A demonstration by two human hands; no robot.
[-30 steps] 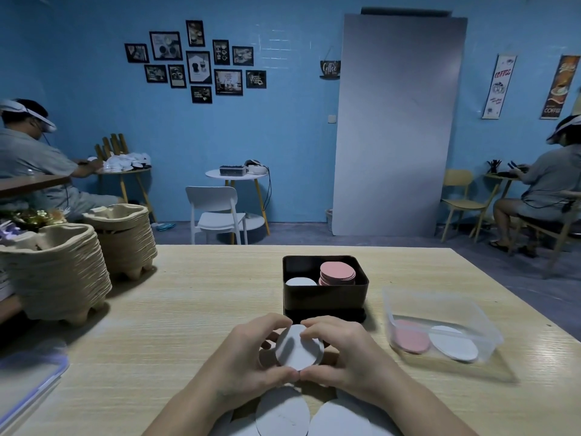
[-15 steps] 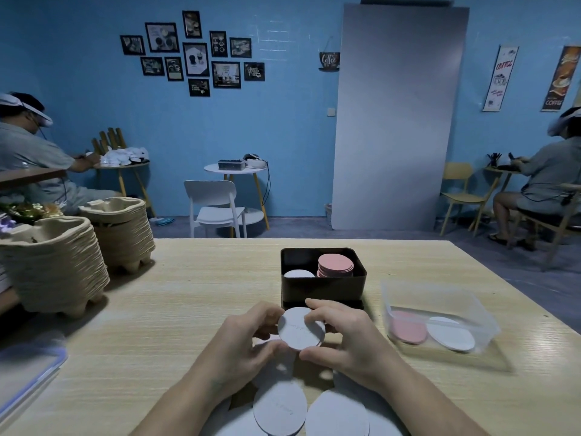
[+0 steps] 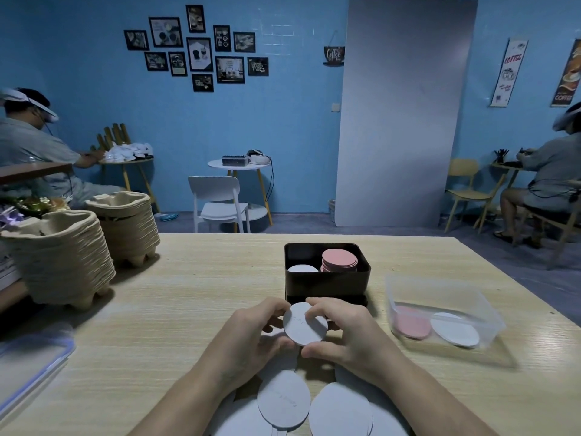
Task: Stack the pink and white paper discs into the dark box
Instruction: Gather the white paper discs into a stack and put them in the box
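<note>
I keep my left hand [image 3: 251,335] and right hand [image 3: 349,335] curled over the table [image 3: 188,294], fingertips pinching one white disc [image 3: 304,324] by its rim, just in front of the dark box [image 3: 327,283] holding a pink stack [image 3: 339,261], with loose white discs [image 3: 283,401] beneath my wrists and a clear tub [image 3: 446,294] to the right.

Not much of the person in frame, just 2 bare hands, left hand [image 3: 251,335] and right hand [image 3: 349,338], with slim fingers [image 3: 330,306] and smooth rounded knuckles. Behind the fingers, 2 bare forearms [image 3: 188,401] run back to the bottom edge. Any clothing sits further back than that, out of shot.
</note>
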